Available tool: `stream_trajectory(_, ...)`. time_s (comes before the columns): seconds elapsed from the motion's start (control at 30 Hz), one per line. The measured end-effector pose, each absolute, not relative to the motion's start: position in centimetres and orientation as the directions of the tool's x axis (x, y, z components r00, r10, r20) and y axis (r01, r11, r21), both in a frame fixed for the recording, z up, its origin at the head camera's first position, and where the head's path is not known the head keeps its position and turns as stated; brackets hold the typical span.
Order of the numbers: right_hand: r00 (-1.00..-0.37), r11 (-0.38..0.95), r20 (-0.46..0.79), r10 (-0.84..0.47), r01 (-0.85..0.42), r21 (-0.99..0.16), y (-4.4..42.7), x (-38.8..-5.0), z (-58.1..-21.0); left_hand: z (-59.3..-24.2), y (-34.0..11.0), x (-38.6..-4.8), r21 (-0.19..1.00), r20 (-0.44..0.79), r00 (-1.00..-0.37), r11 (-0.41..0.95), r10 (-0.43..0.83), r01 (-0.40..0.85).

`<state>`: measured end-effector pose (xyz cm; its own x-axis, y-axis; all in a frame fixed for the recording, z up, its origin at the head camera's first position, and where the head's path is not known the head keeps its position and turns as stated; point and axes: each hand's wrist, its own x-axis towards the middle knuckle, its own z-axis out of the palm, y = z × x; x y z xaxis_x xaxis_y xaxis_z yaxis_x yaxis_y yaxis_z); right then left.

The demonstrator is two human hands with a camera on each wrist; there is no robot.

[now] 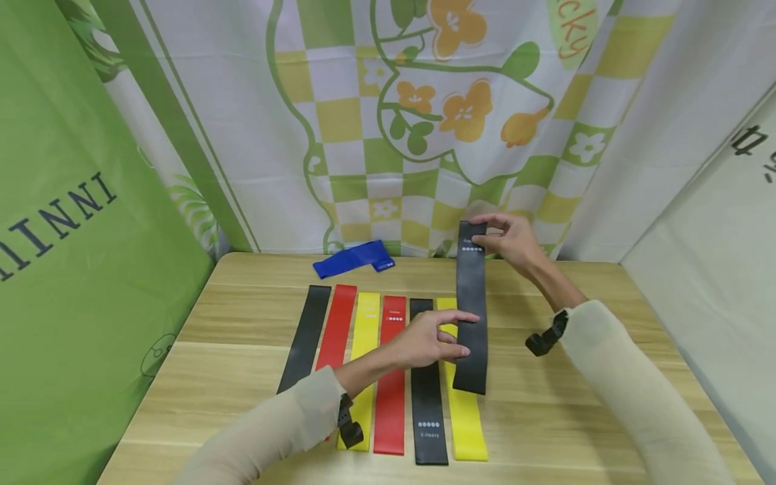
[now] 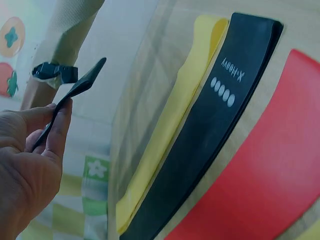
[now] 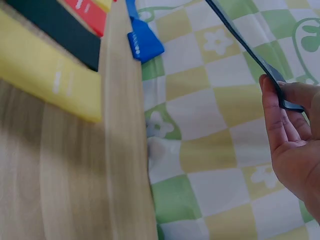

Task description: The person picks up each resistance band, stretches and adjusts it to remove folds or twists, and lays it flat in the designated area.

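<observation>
A black resistance band (image 1: 471, 316) is held up above the right end of a row of flat bands. My right hand (image 1: 512, 241) pinches its top end between thumb and fingers, which the right wrist view also shows at the band's folded end (image 3: 292, 106). Lower down, my left hand (image 1: 424, 340) pinches the same band along its edge; in the left wrist view the fingers and thumb of this hand (image 2: 30, 160) close on it. Partly behind the held band lies a yellow band (image 1: 467, 431). Beside that is a black band marked X-Heavy (image 1: 429, 404).
Further left in the row lie a red band (image 1: 391, 404), a yellow band (image 1: 366, 337), another red band (image 1: 338, 323) and a black band (image 1: 306, 337). A folded blue band (image 1: 351, 259) sits near the back edge of the wooden table (image 1: 242, 316). A patterned curtain (image 1: 242, 135) hangs behind.
</observation>
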<state>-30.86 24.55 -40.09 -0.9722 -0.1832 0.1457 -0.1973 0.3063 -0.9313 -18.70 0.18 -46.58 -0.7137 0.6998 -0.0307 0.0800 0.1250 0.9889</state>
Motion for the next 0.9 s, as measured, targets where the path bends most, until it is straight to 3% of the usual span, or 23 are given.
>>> stream_trajectory(0.27, -0.974, 0.346, 0.061, -0.219, -0.136, -0.928, 26.0, -30.2, -41.7, -47.1, 1.7, -17.7, 0.983, -0.115, -0.709, 0.182, 0.696, 0.02)
stream_trajectory(0.9, -0.968, 0.444, -0.014, -0.25, -0.102, -0.89, 28.4, -28.6, -47.5, -49.4, 4.0, -15.3, 0.96, -0.26, -0.623, 0.13, 0.738, -0.247)
